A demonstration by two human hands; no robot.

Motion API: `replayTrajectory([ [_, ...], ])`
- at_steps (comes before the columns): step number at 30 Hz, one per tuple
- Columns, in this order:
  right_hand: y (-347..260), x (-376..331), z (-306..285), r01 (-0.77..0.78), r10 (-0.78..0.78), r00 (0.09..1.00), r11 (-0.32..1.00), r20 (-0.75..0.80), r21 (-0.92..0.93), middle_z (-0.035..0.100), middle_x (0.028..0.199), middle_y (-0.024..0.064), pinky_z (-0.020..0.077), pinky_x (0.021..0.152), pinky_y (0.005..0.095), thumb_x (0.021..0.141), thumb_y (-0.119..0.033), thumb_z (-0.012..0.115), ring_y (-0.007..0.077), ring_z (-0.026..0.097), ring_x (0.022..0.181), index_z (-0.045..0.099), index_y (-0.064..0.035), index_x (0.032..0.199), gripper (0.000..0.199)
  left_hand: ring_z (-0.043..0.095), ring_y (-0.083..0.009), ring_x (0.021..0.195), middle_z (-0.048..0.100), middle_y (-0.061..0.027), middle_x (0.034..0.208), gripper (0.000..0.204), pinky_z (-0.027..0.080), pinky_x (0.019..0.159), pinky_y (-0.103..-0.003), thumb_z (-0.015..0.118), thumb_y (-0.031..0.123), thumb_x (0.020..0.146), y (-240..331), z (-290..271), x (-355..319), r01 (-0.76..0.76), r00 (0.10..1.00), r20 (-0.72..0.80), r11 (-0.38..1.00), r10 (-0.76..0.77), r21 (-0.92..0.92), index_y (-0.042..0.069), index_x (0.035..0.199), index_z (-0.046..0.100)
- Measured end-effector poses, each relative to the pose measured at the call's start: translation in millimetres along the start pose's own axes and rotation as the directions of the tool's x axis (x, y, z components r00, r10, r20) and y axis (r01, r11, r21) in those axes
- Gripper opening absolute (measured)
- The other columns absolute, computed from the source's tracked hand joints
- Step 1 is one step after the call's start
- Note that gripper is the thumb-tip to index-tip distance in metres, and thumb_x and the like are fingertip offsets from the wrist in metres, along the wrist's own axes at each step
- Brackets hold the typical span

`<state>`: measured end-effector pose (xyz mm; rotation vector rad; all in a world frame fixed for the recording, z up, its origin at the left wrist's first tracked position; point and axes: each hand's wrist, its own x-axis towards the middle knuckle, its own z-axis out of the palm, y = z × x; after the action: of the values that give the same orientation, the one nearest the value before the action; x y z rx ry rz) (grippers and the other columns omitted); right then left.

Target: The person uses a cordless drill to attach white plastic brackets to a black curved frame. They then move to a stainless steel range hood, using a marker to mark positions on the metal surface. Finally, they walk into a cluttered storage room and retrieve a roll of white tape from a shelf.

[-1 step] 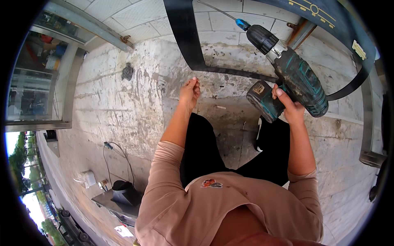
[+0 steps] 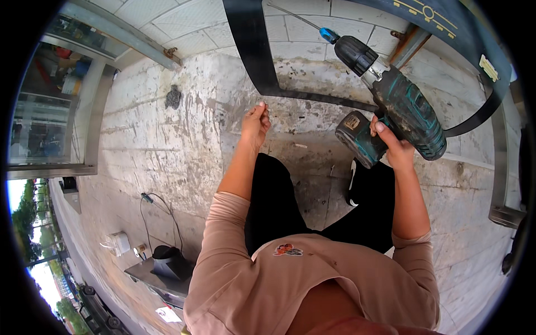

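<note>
My right hand (image 2: 393, 144) is wrapped round the handle of a teal and black cordless drill (image 2: 410, 106). The drill tilts toward the upper left, and its battery pack (image 2: 357, 134) hangs to the left of the handle. From the black chuck runs a long thin bit with a blue collar (image 2: 329, 36), pointing up and left. Left of the drill my left hand (image 2: 256, 121) is raised with its fingers pinched together. Whatever lies between those fingertips, if anything, is too small to make out. Just beyond both hands stands a black angular frame (image 2: 329, 99).
A dark panel (image 2: 430, 17) with yellow markings reaches in at the upper right. Glass-fronted metal cabinet (image 2: 56, 106) stands at the left. Lower left are a dark metal box (image 2: 167, 261), a black cable (image 2: 177, 226) and a white container (image 2: 117, 244). The concrete floor (image 2: 145, 128) is stained.
My left hand has shifted very slightly to the left and away from me. The drill's chuck has tipped a touch to the left.
</note>
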<state>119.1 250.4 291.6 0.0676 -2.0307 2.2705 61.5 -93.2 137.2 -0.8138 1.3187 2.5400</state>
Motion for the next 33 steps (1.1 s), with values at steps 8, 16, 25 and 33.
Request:
replayTrajectory([
  [8, 12, -9, -7, -0.178, 0.178, 0.978, 0.984, 0.111, -0.01, 0.067, 0.088, 0.0038, 0.0482, 0.072, 0.0275, 0.08, -0.005, 0.073, 0.0134, 0.061, 0.077, 0.067, -0.0014, 0.098, 0.02, 0.049, -0.0105, 0.071, 0.056, -0.0053, 0.089, 0.014, 0.045, 0.064, -0.02, 0.059, 0.009, 0.094, 74, 40, -8, -0.11, 0.979, 0.141, 0.96, 0.149, -0.257, -0.001, 0.104, 0.059],
  [16, 18, 10, -16, -0.187, 0.234, 0.935, 0.964, 0.267, -0.189, 0.067, 0.095, 0.0034, 0.0477, 0.082, 0.0308, 0.08, -0.005, 0.073, 0.0159, 0.061, 0.088, 0.067, -0.0037, 0.099, 0.02, 0.047, -0.0104, 0.069, 0.054, -0.0031, 0.085, 0.013, 0.045, 0.061, -0.021, 0.059, 0.019, 0.094, 115, 65, -7, -0.046, 0.907, 0.357, 0.894, 0.224, -0.446, 0.006, 0.092, 0.057],
  [25, 30, 18, -5, -0.173, 0.227, 0.93, 0.964, 0.29, -0.199, 0.064, 0.09, 0.0044, 0.0477, 0.073, 0.0294, 0.081, -0.003, 0.069, 0.015, 0.059, 0.079, 0.063, -0.0012, 0.1, 0.021, 0.053, -0.01, 0.075, 0.057, -0.0044, 0.095, 0.018, 0.049, 0.067, -0.022, 0.058, 0.024, 0.095, 135, 77, -16, -0.23, 0.883, 0.357, 0.943, 0.306, -0.239, 0.007, 0.098, 0.057],
  [33, 38, 22, -6, -0.168, 0.201, 0.943, 0.975, 0.265, -0.144, 0.064, 0.091, 0.0042, 0.048, 0.074, 0.029, 0.081, -0.003, 0.07, 0.015, 0.06, 0.079, 0.063, -0.0016, 0.101, 0.022, 0.063, -0.0123, 0.077, 0.063, -0.0083, 0.096, 0.019, 0.056, 0.068, -0.024, 0.058, 0.023, 0.095, 140, 83, -10, -0.286, 0.884, 0.331, 0.942, 0.329, -0.174, 0.005, 0.098, 0.059],
])
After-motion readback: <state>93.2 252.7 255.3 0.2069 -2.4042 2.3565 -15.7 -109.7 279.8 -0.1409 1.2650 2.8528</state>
